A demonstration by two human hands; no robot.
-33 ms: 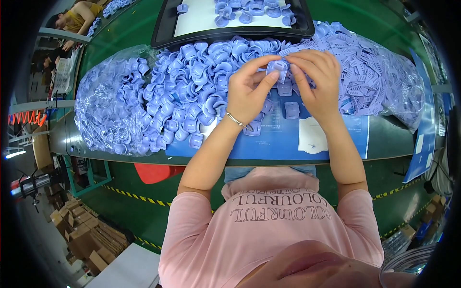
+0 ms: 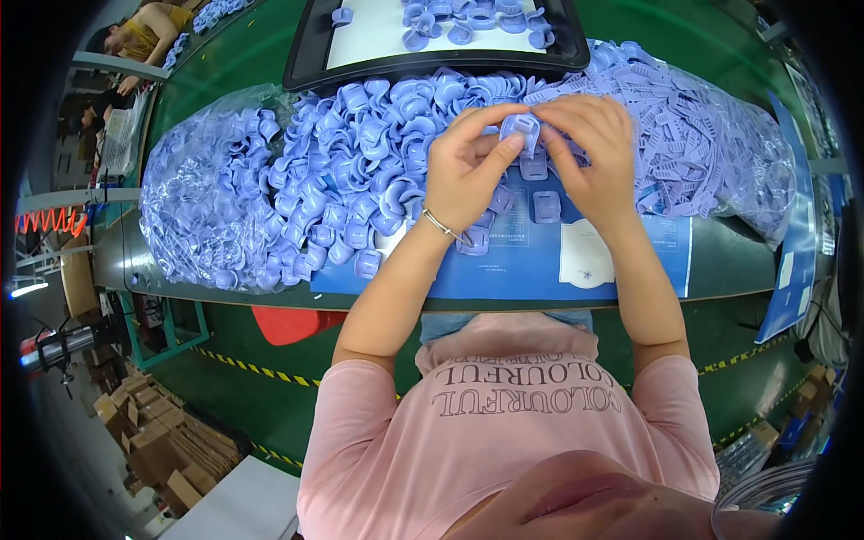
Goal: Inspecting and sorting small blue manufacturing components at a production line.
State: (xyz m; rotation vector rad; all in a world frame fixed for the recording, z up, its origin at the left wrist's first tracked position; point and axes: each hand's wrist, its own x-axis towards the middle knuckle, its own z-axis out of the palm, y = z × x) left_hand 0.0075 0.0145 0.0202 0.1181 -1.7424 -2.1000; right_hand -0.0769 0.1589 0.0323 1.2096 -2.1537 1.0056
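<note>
A curved lilac-blue plastic piece [image 2: 518, 130] with a raised rectangular frame is held up above the table. My left hand [image 2: 466, 166] pinches it between thumb and fingers, and a thin bracelet circles that wrist. My right hand [image 2: 592, 153] closes in from the other side, its fingertips against the piece's upper right edge. Whatever lies between those fingertips is hidden. Below my hands, several like pieces, one of them a loose lilac piece [image 2: 546, 207], rest on a blue printed sheet [image 2: 531, 265]. A big heap of curved pieces [image 2: 346, 157] spreads beside my left hand.
Flat, toothed lilac strips [image 2: 679, 135] lie heaped at the right, partly in clear plastic. At the left, a clear plastic bag [image 2: 202, 198] holds more curved pieces. A black tray [image 2: 432, 67] with assembled rings stands behind. Another person [image 2: 148, 36] works at far left.
My right hand has shifted very slightly left and its thumb a little lower. The plastic piece has tilted a touch between my hands.
</note>
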